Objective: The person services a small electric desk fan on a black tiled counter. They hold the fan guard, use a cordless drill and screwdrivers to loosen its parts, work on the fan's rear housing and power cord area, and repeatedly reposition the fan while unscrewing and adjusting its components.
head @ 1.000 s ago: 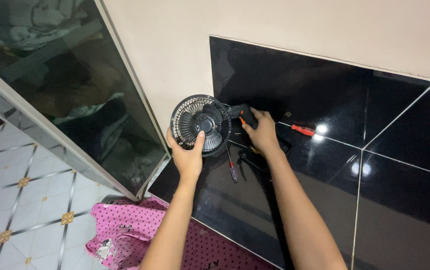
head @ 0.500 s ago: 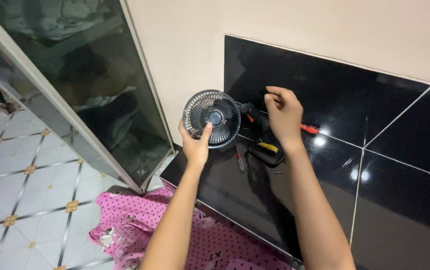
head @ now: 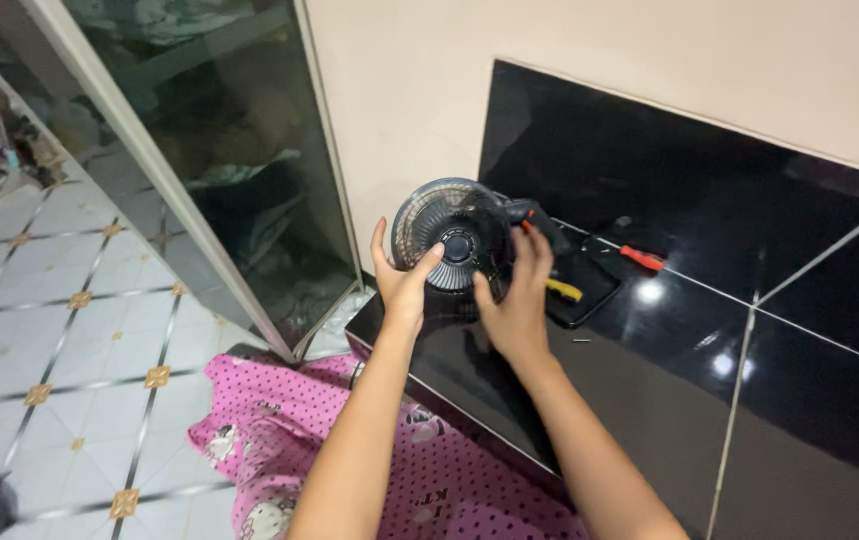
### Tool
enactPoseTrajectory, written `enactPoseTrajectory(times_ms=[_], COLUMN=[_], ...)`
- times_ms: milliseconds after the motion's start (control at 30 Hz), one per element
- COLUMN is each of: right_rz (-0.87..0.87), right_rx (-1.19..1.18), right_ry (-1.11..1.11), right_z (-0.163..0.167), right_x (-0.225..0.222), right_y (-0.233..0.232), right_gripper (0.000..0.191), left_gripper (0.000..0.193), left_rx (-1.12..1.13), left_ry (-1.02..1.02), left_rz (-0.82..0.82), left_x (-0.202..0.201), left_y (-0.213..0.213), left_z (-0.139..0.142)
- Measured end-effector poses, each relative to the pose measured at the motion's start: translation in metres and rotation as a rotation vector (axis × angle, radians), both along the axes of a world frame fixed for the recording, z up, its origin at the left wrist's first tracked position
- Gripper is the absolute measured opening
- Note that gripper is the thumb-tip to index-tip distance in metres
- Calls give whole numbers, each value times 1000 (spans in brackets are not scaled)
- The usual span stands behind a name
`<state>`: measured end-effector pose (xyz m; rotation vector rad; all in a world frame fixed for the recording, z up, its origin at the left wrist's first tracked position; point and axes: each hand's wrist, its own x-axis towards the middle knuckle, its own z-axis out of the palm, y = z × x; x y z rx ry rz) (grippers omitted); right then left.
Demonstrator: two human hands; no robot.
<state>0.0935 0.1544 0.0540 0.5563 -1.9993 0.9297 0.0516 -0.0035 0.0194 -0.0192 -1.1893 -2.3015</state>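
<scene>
A small black fan (head: pixel 449 232) with a round wire grille stands on the glossy black tiled ledge (head: pixel 669 350), close to its left corner. My left hand (head: pixel 401 280) grips the grille's left rim, thumb across the front. On the fan's right side my right hand (head: pixel 517 295) holds it, fingers reaching over toward the motor housing behind. Just behind my right hand lies a black tool case (head: pixel 581 285) with a yellow-handled tool in it.
A red-handled screwdriver (head: pixel 641 257) lies on the ledge farther right. A glass door in a metal frame (head: pixel 219 170) stands to the left. A pink patterned cloth (head: pixel 329 450) lies on the white patterned floor tiles (head: pixel 59 330) below the ledge.
My right hand came back from the tools at the right and now grips the fan's right side. My left hand has stayed on the grille. The view has shifted closer.
</scene>
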Motion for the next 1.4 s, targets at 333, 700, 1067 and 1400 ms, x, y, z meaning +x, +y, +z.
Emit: enactPoseTrajectory(times_ms=[333,700,1067,1400], right_rz=[517,559,549,192], right_rx=[-466,-830,-724,-176], right_ry=[-576,-728,-566,-401], right_z=[-54,-64,-66,-18], right_x=[-42,-55,-44,-14], right_y=[-7,11,13,27], right_gripper=[106,77,71,79], left_gripper=[81,72,84,69], left_rx=[168,-9,-358,-93], left_ry=[53,226,174,76], left_rz=[-36,-221,-68,-67], left_x=[-14,-18,8,5], left_y=[-17,-13,1,7], left_z=[-20,-44,-24,-24])
